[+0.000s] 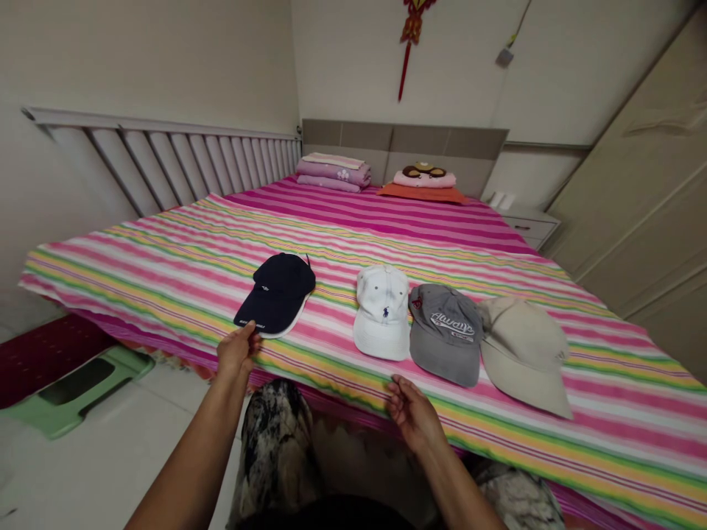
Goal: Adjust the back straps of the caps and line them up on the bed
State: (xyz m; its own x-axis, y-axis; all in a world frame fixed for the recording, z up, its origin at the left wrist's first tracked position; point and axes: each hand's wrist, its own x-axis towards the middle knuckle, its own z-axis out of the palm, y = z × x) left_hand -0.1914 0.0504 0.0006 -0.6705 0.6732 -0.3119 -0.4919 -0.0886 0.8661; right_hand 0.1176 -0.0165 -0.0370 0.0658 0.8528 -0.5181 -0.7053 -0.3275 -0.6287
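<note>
Head view looks down on the left grip [237,350], a bare hand whose fingertips touch the near corner of the brim of a navy-blue cotton baseball cap [276,291]; the picture does not settle whether they are closing on it or only resting there. The cap lies just ahead of that grip on a pink, yellow and white striped bed sheet [166,272]. The right grip [414,416] is open, its fingers spread and holding nothing, at the bed's near edge. Just ahead of it lie a white cotton cap with a navy logo [382,313], a grey cap with white stitched lettering [446,335] and a beige cloth cap [522,353]. The grey cap touches both neighbours, so a knock on one could shift the others, and a dragged brim could ruck the loose sheet. With the bed's near edge directly under both grips, a cap nudged over it could drop to the white tile floor [110,449]. The widest gap in the row is between the navy and white caps, and the sheet extends well beyond the row toward the pillows.
</note>
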